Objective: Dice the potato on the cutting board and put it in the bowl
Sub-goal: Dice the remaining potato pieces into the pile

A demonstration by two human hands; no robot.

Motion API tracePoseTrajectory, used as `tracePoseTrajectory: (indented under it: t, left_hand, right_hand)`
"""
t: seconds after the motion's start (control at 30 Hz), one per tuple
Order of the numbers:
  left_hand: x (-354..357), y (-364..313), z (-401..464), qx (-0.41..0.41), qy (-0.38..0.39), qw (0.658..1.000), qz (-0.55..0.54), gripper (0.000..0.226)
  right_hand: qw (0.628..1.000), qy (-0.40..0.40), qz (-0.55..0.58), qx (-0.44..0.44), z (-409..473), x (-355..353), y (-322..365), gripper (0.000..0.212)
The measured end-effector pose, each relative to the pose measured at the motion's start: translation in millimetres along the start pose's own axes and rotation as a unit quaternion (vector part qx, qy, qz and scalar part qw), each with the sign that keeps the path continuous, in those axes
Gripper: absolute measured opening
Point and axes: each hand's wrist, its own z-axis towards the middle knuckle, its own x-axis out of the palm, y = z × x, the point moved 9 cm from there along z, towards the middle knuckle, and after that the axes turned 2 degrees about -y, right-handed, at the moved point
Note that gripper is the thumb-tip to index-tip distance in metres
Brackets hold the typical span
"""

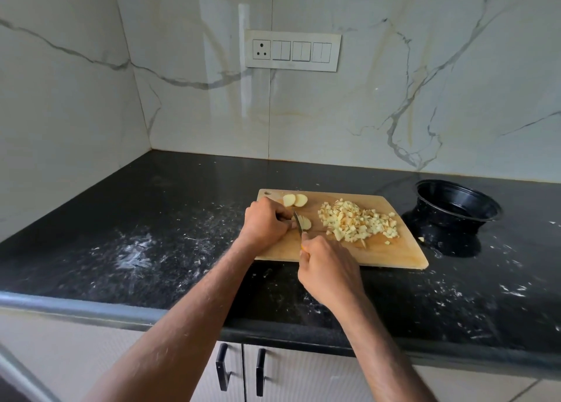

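A wooden cutting board (394, 256) lies on the black counter. On its right half sits a heap of diced potato (358, 222). Two potato slices (295, 200) lie at its far left corner. My left hand (267, 222) holds down a potato piece (306, 223) with curled fingers. My right hand (328, 268) grips a knife (300, 224), whose blade stands on that piece right beside my left fingers. The black bowl (458, 202) stands on the counter just right of the board; no potato shows inside it.
One potato cube (421, 239) lies on the counter between board and bowl. White specks and smears cover the black counter (136, 249). Marble walls close the back and left. A switch panel (293, 50) hangs on the back wall. Cabinet handles (221, 366) sit below the front edge.
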Motion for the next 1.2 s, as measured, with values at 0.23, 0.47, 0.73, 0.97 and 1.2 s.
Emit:
tracePoseTrajectory:
  t: [0.23,0.47,0.73,0.97,1.2]
  left_hand:
    - [3,-3,-3,0.005,0.015,0.999,0.028,0.014]
    - [10,-17,-11,-0.025,-0.038,0.979,0.199,0.067]
    - [32,-24,5,0.031,0.047,0.985,0.161,0.037]
    - [14,-14,2,0.024,-0.011,0.993,0.118,0.027]
    - [14,-11,3,0.010,-0.013,0.997,0.080,0.024]
  right_hand:
    - [1.000,0.015,-0.004,-0.001,-27,-37,-12,0.019]
    - [0.997,-0.015,0.007,0.070,-16,-61,-55,0.034]
    - [0.997,-0.022,0.017,0.069,-13,-45,-61,0.032]
    - [0.997,-0.073,-0.001,0.012,2,-33,-34,0.034]
    - [0.997,-0.064,-0.033,-0.003,19,-15,-25,0.026]
